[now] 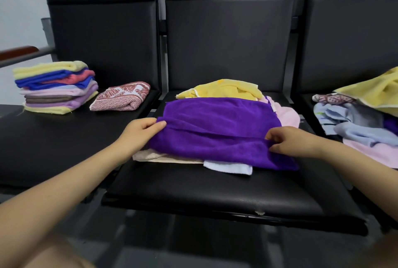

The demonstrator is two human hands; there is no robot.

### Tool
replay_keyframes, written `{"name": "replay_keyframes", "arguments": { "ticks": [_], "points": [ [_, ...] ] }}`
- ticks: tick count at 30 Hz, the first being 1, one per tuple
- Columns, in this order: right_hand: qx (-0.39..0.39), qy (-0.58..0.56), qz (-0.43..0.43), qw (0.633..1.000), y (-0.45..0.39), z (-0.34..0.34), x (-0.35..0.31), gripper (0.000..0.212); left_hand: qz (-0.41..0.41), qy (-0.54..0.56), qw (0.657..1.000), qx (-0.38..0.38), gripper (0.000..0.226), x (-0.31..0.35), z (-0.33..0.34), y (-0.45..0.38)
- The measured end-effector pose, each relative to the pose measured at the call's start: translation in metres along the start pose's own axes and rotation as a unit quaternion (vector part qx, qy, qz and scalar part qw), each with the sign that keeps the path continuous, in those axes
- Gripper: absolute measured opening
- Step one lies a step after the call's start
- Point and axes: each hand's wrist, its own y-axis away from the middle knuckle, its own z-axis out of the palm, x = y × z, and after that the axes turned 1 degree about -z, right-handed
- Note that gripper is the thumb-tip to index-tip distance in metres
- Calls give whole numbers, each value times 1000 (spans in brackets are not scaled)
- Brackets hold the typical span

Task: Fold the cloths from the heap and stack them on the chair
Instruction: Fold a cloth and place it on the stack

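Pinching the purple cloth at opposite edges, left hand and right hand apparently grip its fold.

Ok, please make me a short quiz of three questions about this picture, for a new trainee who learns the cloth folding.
1. True or false: both hands grip the purple cloth on the middle chair.
2. Where is the folded stack? A) left chair B) middle chair C) floor
3. Fill in: the patterned red cloth lies just ____ of the stack.

Key
1. True: the left hand and the right hand each pinch an edge.
2. A
3. right
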Motion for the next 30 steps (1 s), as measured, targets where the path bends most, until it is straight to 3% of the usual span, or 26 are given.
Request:
{"name": "replay_keyframes", "arguments": {
  "ticks": [3,6,9,13,17,21,23,27,30],
  "points": [
    [-35,-57,33,997,0,-8,7,15,-53,92,994,33,24,3,-4,-2],
    [-55,-96,66,992,-3,-12,14,15,-77,105,991,33,25,0,-8,-4],
    [-10,-204,94,974,-6,-19,18,14,-82,88,992,27,29,-1,-6,-10],
    [112,-367,104,918,-15,-30,18,19,-57,86,995,18,25,6,-5,-24],
    [154,-487,131,849,-33,-30,21,15,-68,117,989,-54,12,6,-6,-39],
    [222,-567,163,776,-53,-25,19,10,-100,119,978,-140,28,1,-4,-47],
    [245,-561,148,777,-60,-24,18,16,-98,115,978,-141,43,-6,-2,-53],
    [267,-523,115,801,-69,-24,15,20,-96,123,986,-64,21,-15,1,-69],
    [300,-493,122,808,-82,-24,10,17,-96,149,984,18,25,-7,12,-76]
  ]
}}
